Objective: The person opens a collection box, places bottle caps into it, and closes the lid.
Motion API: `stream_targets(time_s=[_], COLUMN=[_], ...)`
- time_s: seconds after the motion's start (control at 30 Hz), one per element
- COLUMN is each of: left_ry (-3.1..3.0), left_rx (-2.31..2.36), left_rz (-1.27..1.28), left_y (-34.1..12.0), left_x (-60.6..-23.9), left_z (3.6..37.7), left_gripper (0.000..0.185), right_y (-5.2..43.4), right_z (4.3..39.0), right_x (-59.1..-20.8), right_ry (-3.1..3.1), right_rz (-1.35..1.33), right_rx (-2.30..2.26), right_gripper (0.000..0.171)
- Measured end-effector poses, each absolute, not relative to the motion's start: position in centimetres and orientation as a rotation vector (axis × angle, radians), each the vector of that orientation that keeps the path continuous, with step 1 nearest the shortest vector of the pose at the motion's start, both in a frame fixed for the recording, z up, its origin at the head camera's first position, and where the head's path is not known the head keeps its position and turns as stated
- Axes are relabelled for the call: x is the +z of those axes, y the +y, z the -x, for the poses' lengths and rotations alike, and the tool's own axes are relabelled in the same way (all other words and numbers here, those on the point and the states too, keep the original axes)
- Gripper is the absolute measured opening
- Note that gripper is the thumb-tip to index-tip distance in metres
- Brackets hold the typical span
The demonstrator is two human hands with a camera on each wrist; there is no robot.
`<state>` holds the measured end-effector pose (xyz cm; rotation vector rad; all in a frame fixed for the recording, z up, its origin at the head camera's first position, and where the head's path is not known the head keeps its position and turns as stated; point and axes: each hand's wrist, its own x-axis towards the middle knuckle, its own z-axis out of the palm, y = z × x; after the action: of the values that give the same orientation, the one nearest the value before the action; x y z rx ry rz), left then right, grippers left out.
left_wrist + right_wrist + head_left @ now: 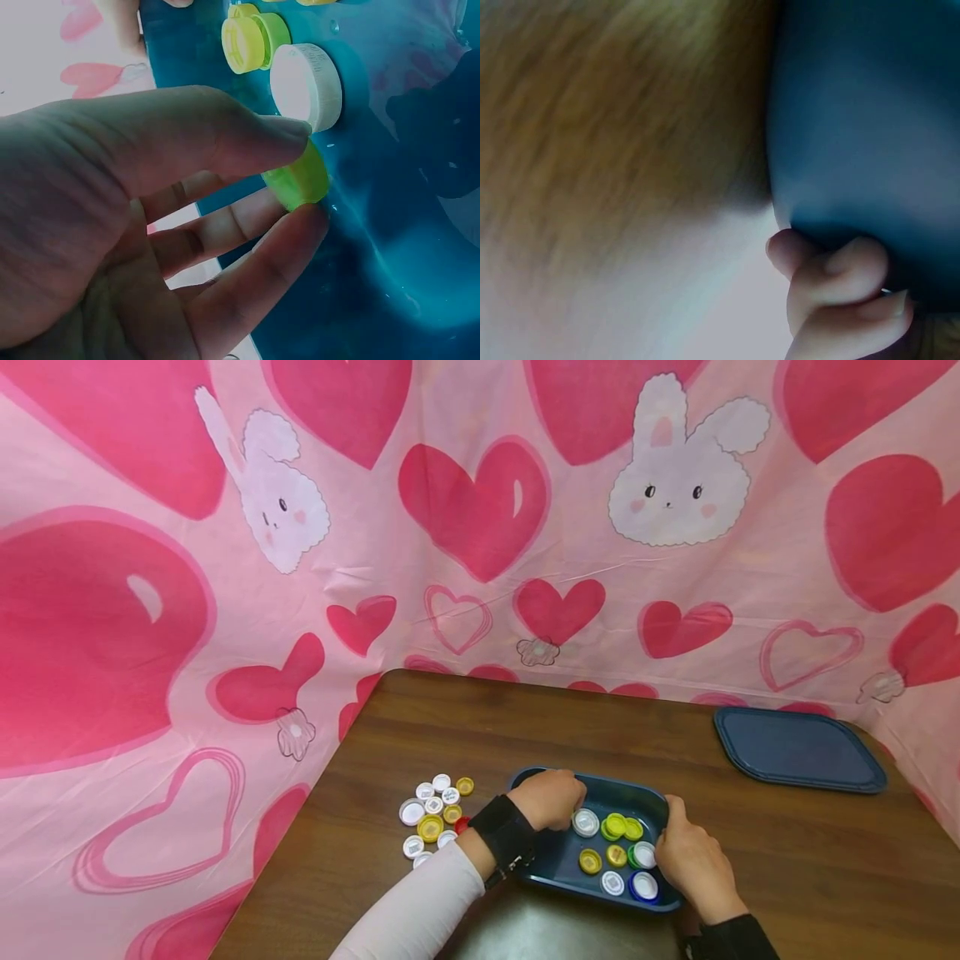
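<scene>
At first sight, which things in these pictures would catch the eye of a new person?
First the pink cloth with hearts and rabbits behind the wooden table. Then the blue tray near the front edge, with colourful bottle caps inside; the left hand pinches a green cap there, and the right hand grips the tray's right rim. More caps lie to its left, and a blue lid lies far right.

Bright even head view, edges bowed, right wrist view blurred, dim

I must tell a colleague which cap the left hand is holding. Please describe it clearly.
On the wooden table sits a blue tray of bottle caps. Inside it, the left hand pinches a lime green cap beside a white cap; no other cap is held.
</scene>
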<state>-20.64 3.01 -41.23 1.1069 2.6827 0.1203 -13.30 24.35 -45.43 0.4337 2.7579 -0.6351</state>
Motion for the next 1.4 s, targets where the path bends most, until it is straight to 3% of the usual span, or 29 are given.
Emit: stream_targets(time_s=[0.57, 0.9, 1.4], left_ry=[2.761, 2.876, 2.895], left_rx=[0.204, 0.355, 0.517], left_rz=[-1.025, -0.850, -0.473], left_y=[1.2, -5.1, -14.3], left_x=[-39.9, -38.4, -40.5], left_z=[21.5, 22.3, 21.1], left_gripper=[0.035, 0.033, 0.044], right_y=[24.4, 24.4, 24.5], right_z=[13.3, 13.3, 13.3], right_x=[-45.2, -45.5, -45.3], right_ry=[2.783, 2.749, 2.759], right_rz=[-0.393, -0.424, -0.402], right_rx=[-0.646, -0.631, -0.641], right_gripper=[0.057, 0.058, 0.057])
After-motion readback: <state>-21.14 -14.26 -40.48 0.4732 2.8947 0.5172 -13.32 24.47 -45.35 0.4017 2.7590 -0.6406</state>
